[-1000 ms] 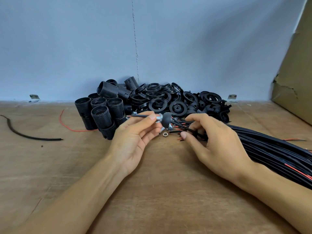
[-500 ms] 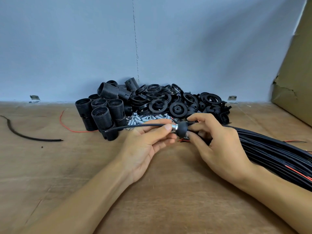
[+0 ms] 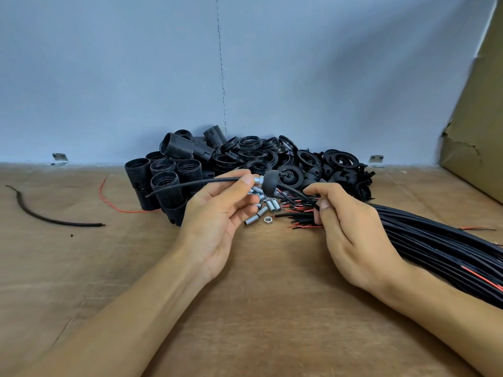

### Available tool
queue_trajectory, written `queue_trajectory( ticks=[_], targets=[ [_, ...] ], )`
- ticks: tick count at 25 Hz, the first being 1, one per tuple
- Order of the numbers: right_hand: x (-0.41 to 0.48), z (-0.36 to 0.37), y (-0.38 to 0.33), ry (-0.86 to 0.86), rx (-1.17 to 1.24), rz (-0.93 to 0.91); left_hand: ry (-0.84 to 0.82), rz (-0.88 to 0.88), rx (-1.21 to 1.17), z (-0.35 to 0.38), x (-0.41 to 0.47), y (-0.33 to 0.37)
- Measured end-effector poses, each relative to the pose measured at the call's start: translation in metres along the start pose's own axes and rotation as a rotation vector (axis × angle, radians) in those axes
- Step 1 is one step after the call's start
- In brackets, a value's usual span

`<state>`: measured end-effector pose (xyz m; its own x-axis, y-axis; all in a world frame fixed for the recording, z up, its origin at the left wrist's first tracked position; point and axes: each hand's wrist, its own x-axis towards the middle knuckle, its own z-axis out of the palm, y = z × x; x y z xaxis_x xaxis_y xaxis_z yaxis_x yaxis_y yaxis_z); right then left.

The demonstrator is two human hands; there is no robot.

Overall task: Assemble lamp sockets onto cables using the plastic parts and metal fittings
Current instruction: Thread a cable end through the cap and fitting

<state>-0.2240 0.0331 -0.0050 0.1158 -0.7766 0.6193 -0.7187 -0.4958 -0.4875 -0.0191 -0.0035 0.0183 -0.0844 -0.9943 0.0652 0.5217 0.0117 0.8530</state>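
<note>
Fingertips (image 3: 247, 181) of left hand (image 3: 215, 216) pinching cable (image 3: 190, 184) beside fitting (image 3: 258, 180) and cap (image 3: 270, 183); right hand (image 3: 351, 224) pinching cable beyond. Light, limp; probably best gripped close to cap.

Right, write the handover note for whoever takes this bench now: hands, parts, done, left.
Left hand: pinches the thin black cable beside the silver threaded metal fitting.
Right hand: pinches the same cable beyond the black plastic dome cap.
Done: fitting and cap sit threaded on the cable.
Left: add a black ribbed plastic socket body from the stack at left; no finished socket shows.
Loose silver metal tubes and a small hex nut lie on the brown wooden table between the hands; black cable bundle at right.
</note>
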Motion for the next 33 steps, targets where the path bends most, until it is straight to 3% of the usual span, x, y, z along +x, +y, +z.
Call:
queue_trajectory(
  ticks=[4, 6, 10, 13, 19, 24, 27, 33],
  targets=[
    [0.000, 0.003, -0.004, -0.032, 0.056, -0.039, -0.149, -0.028, 0.079, 0.008, -0.011, -0.014],
    [0.001, 0.001, -0.003, -0.004, 0.054, -0.081, -0.138, 0.010, 0.155, 0.008, -0.013, -0.019],
    [0.002, -0.001, -0.005, 0.031, 0.064, -0.030, -0.078, 0.234, 0.467, 0.007, -0.010, -0.018],
    [0.000, 0.000, -0.015, 0.012, 0.070, 0.004, -0.129, 0.365, 0.695, 0.008, -0.014, -0.016],
    [0.000, 0.004, -0.028, -0.027, 0.338, 0.125, -0.230, 0.689, 1.050, 0.006, -0.011, -0.017],
    [0.003, 0.003, -0.032, 0.020, 0.543, 0.263, -0.339, 0.672, 1.145, 0.000, -0.009, -0.025],
    [0.006, 0.003, -0.032, 0.032, 0.633, 0.366, -0.320, 0.612, 1.208, 0.000, -0.010, -0.027],
    [0.017, -0.003, -0.024, 0.220, 0.885, 0.646, -0.168, 0.386, 0.952, -0.003, -0.009, -0.028]
  ],
)
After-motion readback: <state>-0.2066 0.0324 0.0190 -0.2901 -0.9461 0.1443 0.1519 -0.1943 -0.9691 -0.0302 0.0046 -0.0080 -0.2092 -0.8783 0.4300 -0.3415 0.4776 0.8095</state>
